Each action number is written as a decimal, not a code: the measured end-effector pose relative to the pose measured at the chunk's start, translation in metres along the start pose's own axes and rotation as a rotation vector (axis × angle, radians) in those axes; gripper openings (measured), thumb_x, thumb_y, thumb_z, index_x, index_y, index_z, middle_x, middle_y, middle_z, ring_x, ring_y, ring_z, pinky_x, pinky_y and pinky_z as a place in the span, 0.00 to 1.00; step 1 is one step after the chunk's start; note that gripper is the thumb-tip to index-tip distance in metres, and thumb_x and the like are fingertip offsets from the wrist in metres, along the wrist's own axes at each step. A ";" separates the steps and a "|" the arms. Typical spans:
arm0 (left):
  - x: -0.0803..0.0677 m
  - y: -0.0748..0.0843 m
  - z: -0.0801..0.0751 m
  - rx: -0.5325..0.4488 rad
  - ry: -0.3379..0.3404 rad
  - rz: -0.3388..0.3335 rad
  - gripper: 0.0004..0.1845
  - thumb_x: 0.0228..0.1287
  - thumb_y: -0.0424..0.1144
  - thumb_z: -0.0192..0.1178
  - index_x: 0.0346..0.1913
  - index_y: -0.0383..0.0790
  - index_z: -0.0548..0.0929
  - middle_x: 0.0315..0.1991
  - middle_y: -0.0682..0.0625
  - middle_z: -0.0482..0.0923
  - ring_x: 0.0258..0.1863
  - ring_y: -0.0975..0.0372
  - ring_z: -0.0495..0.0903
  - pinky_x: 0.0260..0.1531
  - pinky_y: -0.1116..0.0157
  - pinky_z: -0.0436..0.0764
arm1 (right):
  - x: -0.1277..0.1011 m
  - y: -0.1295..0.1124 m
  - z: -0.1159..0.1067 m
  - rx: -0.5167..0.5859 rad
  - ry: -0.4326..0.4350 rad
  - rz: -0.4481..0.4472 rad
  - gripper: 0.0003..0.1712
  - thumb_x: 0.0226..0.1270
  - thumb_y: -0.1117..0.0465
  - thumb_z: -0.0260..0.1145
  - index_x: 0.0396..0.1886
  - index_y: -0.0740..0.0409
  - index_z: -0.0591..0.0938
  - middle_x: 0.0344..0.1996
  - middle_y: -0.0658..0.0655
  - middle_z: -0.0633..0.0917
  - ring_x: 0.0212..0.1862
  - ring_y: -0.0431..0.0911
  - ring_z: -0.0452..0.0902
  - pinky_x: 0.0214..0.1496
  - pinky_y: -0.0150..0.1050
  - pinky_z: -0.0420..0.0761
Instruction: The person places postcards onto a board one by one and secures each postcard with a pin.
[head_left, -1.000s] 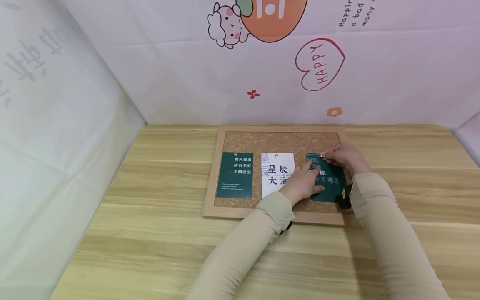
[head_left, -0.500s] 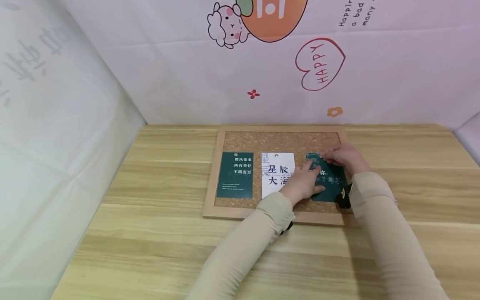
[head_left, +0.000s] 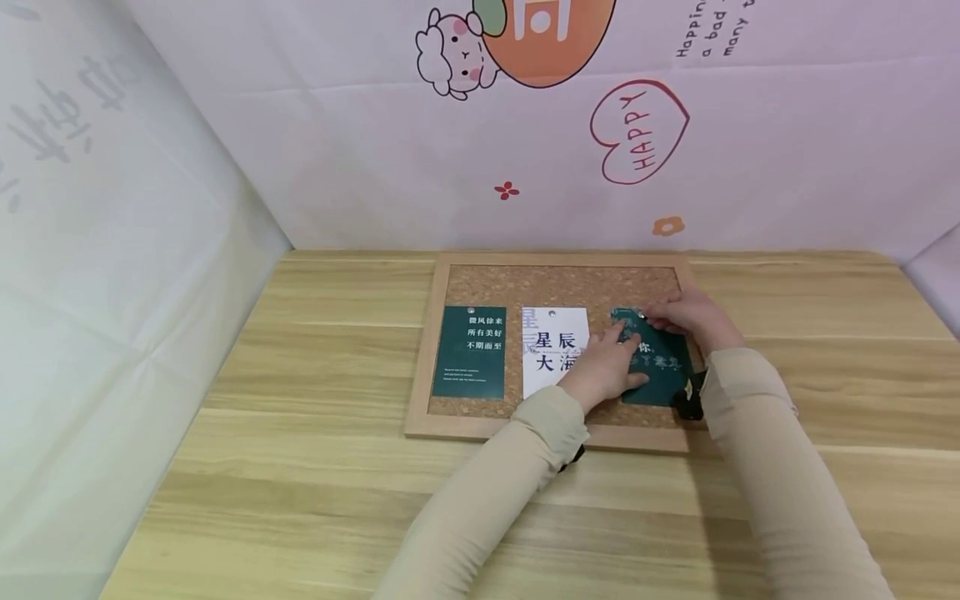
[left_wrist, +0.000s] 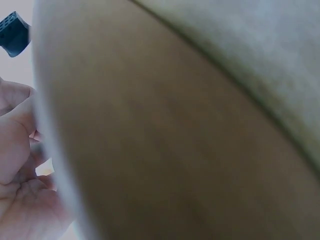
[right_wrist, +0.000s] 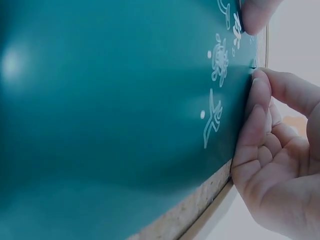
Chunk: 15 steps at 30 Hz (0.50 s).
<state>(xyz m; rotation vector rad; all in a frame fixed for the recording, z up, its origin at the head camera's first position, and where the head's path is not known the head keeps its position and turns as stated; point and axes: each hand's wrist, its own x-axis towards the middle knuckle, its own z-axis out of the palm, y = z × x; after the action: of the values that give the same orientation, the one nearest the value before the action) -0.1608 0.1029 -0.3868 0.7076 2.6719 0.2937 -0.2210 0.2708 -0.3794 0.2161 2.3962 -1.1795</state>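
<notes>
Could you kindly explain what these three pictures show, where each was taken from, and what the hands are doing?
No machine here: a person works with two bare hands, wearing three cameras. The wide picture comes from the head and looks down at a wooden table with a cork board lying on it. The board carries a green card on the left, a white card in the middle, and a dark green card on the right.

The left hand rests flat on that right card. The right hand pinches something small at the card's top edge; what it is cannot be made out.

The left wrist camera is almost wholly blocked by a sleeve. The right wrist camera sees the card close up, with the right hand's fingers at its edge.
</notes>
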 end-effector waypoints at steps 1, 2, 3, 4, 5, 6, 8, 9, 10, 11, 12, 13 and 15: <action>0.000 0.000 0.000 -0.003 -0.002 0.000 0.34 0.69 0.58 0.51 0.74 0.54 0.57 0.77 0.53 0.47 0.75 0.59 0.52 0.71 0.68 0.62 | 0.000 0.000 0.000 0.007 -0.003 -0.002 0.23 0.72 0.56 0.55 0.54 0.73 0.75 0.18 0.34 0.79 0.27 0.28 0.74 0.34 0.23 0.75; 0.000 0.000 0.000 -0.006 -0.003 -0.001 0.34 0.69 0.58 0.51 0.74 0.55 0.57 0.77 0.53 0.47 0.75 0.59 0.52 0.71 0.68 0.62 | 0.000 0.000 0.000 0.016 -0.006 -0.004 0.23 0.72 0.57 0.55 0.55 0.74 0.75 0.19 0.34 0.79 0.27 0.28 0.74 0.34 0.23 0.75; 0.000 -0.001 0.000 -0.011 -0.005 -0.001 0.34 0.69 0.58 0.51 0.74 0.55 0.57 0.77 0.53 0.47 0.76 0.59 0.52 0.70 0.68 0.62 | 0.001 0.001 0.000 0.018 -0.007 -0.005 0.24 0.72 0.57 0.55 0.56 0.74 0.74 0.19 0.34 0.79 0.27 0.28 0.74 0.34 0.23 0.76; 0.000 -0.001 0.000 -0.013 -0.007 -0.001 0.34 0.69 0.58 0.51 0.74 0.55 0.57 0.77 0.54 0.47 0.76 0.59 0.52 0.70 0.68 0.62 | 0.001 0.001 0.000 0.024 -0.009 -0.004 0.24 0.72 0.57 0.55 0.56 0.74 0.74 0.18 0.34 0.79 0.26 0.28 0.75 0.34 0.23 0.76; 0.000 -0.001 0.000 -0.013 -0.009 -0.001 0.34 0.69 0.58 0.51 0.74 0.55 0.57 0.77 0.54 0.47 0.76 0.59 0.52 0.70 0.68 0.62 | 0.001 0.001 0.000 0.027 -0.010 -0.004 0.24 0.72 0.58 0.55 0.57 0.75 0.74 0.18 0.34 0.79 0.26 0.28 0.75 0.34 0.23 0.76; 0.000 -0.001 0.000 -0.015 -0.010 -0.001 0.34 0.69 0.58 0.51 0.74 0.55 0.57 0.77 0.54 0.46 0.76 0.59 0.52 0.70 0.68 0.63 | 0.001 0.001 0.000 0.031 -0.012 -0.003 0.24 0.72 0.58 0.55 0.57 0.75 0.74 0.19 0.34 0.80 0.26 0.27 0.75 0.34 0.23 0.76; 0.000 -0.001 0.000 -0.009 -0.008 0.002 0.34 0.69 0.58 0.51 0.74 0.55 0.57 0.77 0.54 0.47 0.76 0.60 0.52 0.70 0.68 0.62 | 0.002 0.001 -0.001 0.035 -0.015 0.000 0.25 0.72 0.58 0.55 0.58 0.75 0.73 0.19 0.34 0.79 0.26 0.28 0.75 0.34 0.24 0.76; 0.000 0.000 0.000 -0.007 -0.007 0.003 0.34 0.69 0.58 0.51 0.74 0.55 0.57 0.77 0.54 0.47 0.76 0.60 0.52 0.71 0.68 0.62 | 0.002 0.002 -0.001 0.037 -0.015 0.002 0.25 0.72 0.58 0.55 0.58 0.75 0.73 0.18 0.34 0.79 0.26 0.28 0.75 0.34 0.24 0.76; 0.001 0.000 0.000 -0.005 -0.006 0.004 0.34 0.69 0.58 0.51 0.74 0.55 0.57 0.77 0.54 0.47 0.76 0.60 0.52 0.71 0.68 0.62 | 0.002 0.001 -0.001 0.039 -0.015 0.004 0.24 0.72 0.58 0.55 0.58 0.75 0.73 0.18 0.34 0.80 0.26 0.28 0.75 0.34 0.24 0.76; 0.001 0.000 0.001 -0.004 -0.005 0.005 0.34 0.69 0.58 0.51 0.74 0.55 0.57 0.77 0.54 0.47 0.76 0.60 0.53 0.71 0.68 0.62 | 0.002 0.001 -0.001 0.037 -0.016 0.004 0.24 0.72 0.58 0.55 0.58 0.75 0.73 0.18 0.34 0.80 0.26 0.28 0.75 0.34 0.24 0.76; 0.001 0.000 0.001 -0.003 -0.003 0.005 0.34 0.69 0.58 0.51 0.74 0.55 0.57 0.77 0.54 0.47 0.76 0.60 0.53 0.71 0.68 0.62 | 0.002 0.001 -0.001 0.038 -0.016 0.005 0.25 0.72 0.58 0.55 0.58 0.75 0.73 0.18 0.34 0.80 0.26 0.28 0.75 0.34 0.24 0.76; 0.001 0.000 0.001 -0.005 -0.003 0.004 0.34 0.69 0.58 0.51 0.74 0.55 0.57 0.77 0.54 0.47 0.75 0.60 0.53 0.71 0.68 0.62 | 0.002 0.001 -0.001 0.036 -0.016 0.006 0.25 0.72 0.58 0.55 0.58 0.75 0.73 0.18 0.34 0.80 0.26 0.28 0.75 0.34 0.24 0.76; 0.001 0.000 0.001 -0.011 -0.004 0.002 0.34 0.69 0.58 0.51 0.74 0.55 0.57 0.77 0.54 0.47 0.75 0.59 0.53 0.70 0.68 0.63 | 0.002 0.000 -0.001 0.033 -0.017 0.008 0.25 0.72 0.58 0.55 0.58 0.75 0.73 0.18 0.34 0.80 0.26 0.28 0.75 0.34 0.24 0.76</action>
<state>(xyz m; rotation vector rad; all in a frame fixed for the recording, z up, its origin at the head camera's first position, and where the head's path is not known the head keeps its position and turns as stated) -0.1618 0.1034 -0.3882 0.7063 2.6645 0.3065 -0.2229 0.2717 -0.3799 0.2258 2.3608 -1.2125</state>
